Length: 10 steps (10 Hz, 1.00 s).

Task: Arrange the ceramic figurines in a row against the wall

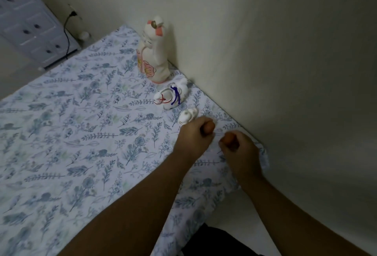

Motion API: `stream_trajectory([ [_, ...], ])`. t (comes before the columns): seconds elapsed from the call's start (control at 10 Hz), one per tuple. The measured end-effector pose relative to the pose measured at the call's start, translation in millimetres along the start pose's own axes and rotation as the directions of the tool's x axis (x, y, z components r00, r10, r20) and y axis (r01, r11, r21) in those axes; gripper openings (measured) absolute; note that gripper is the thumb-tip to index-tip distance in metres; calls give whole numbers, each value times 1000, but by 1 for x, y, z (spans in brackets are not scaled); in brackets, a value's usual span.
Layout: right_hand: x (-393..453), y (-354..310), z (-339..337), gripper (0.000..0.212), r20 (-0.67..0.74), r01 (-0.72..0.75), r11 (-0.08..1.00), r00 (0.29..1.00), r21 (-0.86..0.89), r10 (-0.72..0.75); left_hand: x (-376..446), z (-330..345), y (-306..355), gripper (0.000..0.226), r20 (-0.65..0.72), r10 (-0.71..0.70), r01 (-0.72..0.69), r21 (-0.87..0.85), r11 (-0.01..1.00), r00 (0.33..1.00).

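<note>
Figurines of glazed white ceramic stand in a line along the pale wall, and both hands work at the near end of that line. The left hand is curled into a loose fist around a small orange-brown rounded piece, which peeks out between thumb and fingers; the right hand is likewise closed around a second small orange-brown piece. Motion blur softens both, so what these pieces are, perhaps tiny figurines, cannot be told for sure. A thin pale line seems to run between the two hands.

Just beyond the left knuckles, nearly touching them, sits a tiny white ceramic figure with faint gold marks. Next along the wall lies a small white ceramic animal painted with red and blue lines, its back near the wall. Farther on stands a tall cream ceramic cat with pink flowers on its body and a pink bow at its head, upright and close against the wall.

All of them rest on a white cloth printed with blue-grey leaves and flowers, which covers the flat surface. At the far left stands a white cabinet with dark knobs, and a black cord hangs from a wall socket beside it.
</note>
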State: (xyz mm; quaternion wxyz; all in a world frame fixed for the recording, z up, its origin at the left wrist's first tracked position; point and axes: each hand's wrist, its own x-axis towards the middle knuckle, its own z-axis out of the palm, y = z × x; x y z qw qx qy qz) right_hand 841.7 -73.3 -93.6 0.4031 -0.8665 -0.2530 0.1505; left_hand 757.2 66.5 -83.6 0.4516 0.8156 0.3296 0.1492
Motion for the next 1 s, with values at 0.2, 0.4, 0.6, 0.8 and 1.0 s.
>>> stream_trajectory([
  [0.2,-2,0,3,9,-33,9,998,999,-59,-11,-1,3,1,28,-22,-19,19,10,1000,1000],
  [0.4,-8,-1,10,12,-38,31,994,999,-103,-35,-14,2,-3,25,-13,-15,16,48,999,1000],
  [0.6,-21,0,19,14,-32,130,984,990,-120,-135,-19,2,-8,24,-12,-25,25,49,998,1000],
  [0.8,-16,1,19,29,50,110,992,993,-62,-107,-22,-2,-12,35,41,12,-11,-8,1000,999],
  [1.0,-27,-11,5,70,101,24,996,995,-90,-14,-54,-26,-16,57,-1,-32,32,-12,999,999],
])
